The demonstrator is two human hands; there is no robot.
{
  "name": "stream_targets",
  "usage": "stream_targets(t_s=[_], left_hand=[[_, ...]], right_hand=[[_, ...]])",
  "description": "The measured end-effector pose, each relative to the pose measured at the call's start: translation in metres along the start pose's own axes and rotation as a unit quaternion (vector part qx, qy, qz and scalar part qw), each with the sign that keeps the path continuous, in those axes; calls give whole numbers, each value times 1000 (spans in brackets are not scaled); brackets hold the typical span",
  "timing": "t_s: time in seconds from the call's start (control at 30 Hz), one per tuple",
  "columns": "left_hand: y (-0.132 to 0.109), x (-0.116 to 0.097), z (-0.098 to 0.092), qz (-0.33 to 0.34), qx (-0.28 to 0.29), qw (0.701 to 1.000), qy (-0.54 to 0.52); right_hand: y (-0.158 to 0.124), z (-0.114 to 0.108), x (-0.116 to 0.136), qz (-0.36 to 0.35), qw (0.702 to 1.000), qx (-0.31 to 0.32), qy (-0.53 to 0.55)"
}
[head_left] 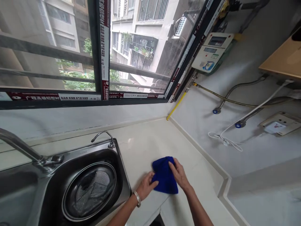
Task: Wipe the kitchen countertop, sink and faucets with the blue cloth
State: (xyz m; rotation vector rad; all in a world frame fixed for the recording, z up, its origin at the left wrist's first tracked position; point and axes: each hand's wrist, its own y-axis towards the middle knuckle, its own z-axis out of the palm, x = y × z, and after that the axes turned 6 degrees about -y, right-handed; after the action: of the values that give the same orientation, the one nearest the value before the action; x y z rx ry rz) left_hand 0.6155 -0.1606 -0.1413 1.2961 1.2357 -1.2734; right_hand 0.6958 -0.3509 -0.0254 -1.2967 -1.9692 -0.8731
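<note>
A folded dark blue cloth (164, 177) is held over the pale countertop (138, 147), in the lower middle of the head view. My left hand (145, 186) pinches its left edge between thumb and fingers; a silver bangle circles that wrist. At the upper right edge of the cloth, my right hand (179, 174) grips it with the thumb on top and the fingers partly hidden behind. Whether the cloth's underside touches the counter, I cannot tell.
Left of my hands is a steel sink (122, 188) with a round metal colander (115, 177) in it. A large faucet (21, 147) and a small tap (103, 133) rise behind. Pipes, a gas meter (213, 51) and a socket (282, 124) line the right wall.
</note>
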Motion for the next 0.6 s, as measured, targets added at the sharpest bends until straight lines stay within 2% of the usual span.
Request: stream_targets(t_s=[0.1, 0.2, 0.27, 0.37, 0.47, 0.6], left_hand=[[14, -40, -28, 23, -67, 991, -112], [24, -88, -58, 44, -126, 977, -167], [26, -115, -73, 51, -141, 972, -182], [29, -142, -90, 96, -178, 977, -65], [41, -162, -102, 154, -202, 966, 57], [60, -192, -110, 172, -244, 952, 63]], right_hand=[[10, -30, 18, 3, 998, -63, 31], [15, -52, 34, 2, 992, -118, 41], [16, -59, 43, 6, 988, -143, 54], [21, -62, 54, 12, 985, -158, 69], [34, -62, 64, -1, 982, -174, 76], [52, -59, 77, -22, 974, -191, 123]])
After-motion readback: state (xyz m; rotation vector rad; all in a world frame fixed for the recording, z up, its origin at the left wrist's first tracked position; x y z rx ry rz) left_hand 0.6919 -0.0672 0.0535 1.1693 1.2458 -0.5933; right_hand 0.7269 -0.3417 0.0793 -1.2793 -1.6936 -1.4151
